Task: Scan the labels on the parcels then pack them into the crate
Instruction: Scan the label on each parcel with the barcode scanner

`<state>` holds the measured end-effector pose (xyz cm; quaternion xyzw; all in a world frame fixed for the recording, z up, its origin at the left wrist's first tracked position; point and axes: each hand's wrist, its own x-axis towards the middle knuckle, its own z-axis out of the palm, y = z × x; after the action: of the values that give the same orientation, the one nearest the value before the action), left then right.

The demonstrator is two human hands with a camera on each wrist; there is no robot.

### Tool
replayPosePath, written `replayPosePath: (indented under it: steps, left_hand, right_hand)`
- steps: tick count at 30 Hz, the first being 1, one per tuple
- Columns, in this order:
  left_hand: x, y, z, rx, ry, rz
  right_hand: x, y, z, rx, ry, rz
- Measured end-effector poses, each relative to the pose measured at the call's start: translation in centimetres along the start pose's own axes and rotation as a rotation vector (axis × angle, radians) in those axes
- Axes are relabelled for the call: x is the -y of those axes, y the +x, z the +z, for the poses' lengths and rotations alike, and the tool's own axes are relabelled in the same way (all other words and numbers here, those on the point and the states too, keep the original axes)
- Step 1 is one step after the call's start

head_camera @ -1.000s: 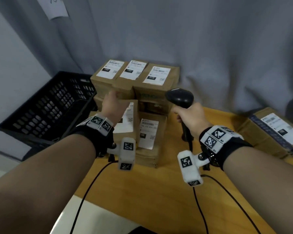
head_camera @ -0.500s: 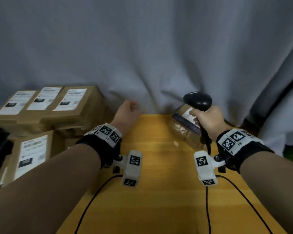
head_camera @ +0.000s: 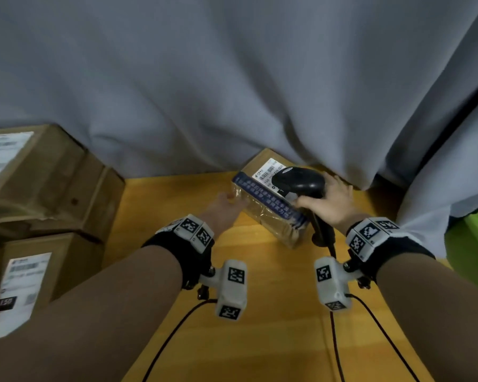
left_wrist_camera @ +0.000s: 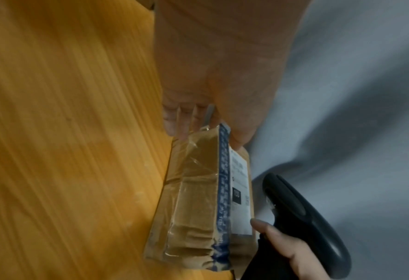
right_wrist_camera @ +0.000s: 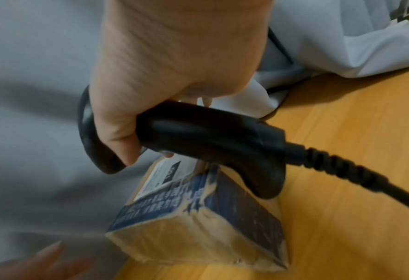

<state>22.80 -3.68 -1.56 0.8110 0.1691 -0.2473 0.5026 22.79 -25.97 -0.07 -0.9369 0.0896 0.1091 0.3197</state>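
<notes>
A brown parcel (head_camera: pixel 260 216) with blue tape and a white label (head_camera: pixel 268 172) lies on the wooden table (head_camera: pixel 260 326) by the curtain. My right hand (head_camera: pixel 331 202) grips the handle of a black scanner (head_camera: pixel 301 183), whose head hangs just over the label. My left hand (head_camera: pixel 222 209) reaches the parcel's left end with straight fingers. In the left wrist view the fingers (left_wrist_camera: pixel 179 121) lie beside the parcel (left_wrist_camera: pixel 193 199) and the thumb sits over its top edge. The right wrist view shows the scanner (right_wrist_camera: pixel 210 136) above the parcel (right_wrist_camera: pixel 198 227). The crate is out of view.
Several labelled parcels are stacked at the left, an upper one (head_camera: pixel 39 172) and a lower one (head_camera: pixel 25 285). A grey curtain (head_camera: pixel 232 78) hangs right behind the table. Something green (head_camera: pixel 475 232) shows at the right edge. Black cables (head_camera: pixel 334 340) trail over the near tabletop.
My view has swung right, away from the crate and stack. My left hand left the stack and crossed to the lone parcel. The right hand carried the scanner over its label.
</notes>
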Motion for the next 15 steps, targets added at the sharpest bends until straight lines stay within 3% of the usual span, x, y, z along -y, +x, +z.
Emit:
replayPosePath:
  steps: [4, 8, 11, 15]
  left_hand:
    - [1.0, 1.1, 1.3, 0.056, -0.103, -0.092]
    - [2.5, 1.0, 1.4, 0.094, -0.211, -0.169]
    - [3.8, 0.0, 1.0, 0.035, -0.331, -0.249]
    - [6.3, -2.0, -1.6, -0.036, -0.453, -0.334]
  right_hand:
    - [-0.3, 2.1, 0.0, 0.130, -0.105, 0.051]
    - [0.5, 0.7, 1.7, 0.164, 0.279, 0.074]
    - [2.1, -2.1, 4.2, 0.244, 0.413, 0.054]
    - [3.3, -4.9, 6.9, 0.289, 0.599, 0.153]
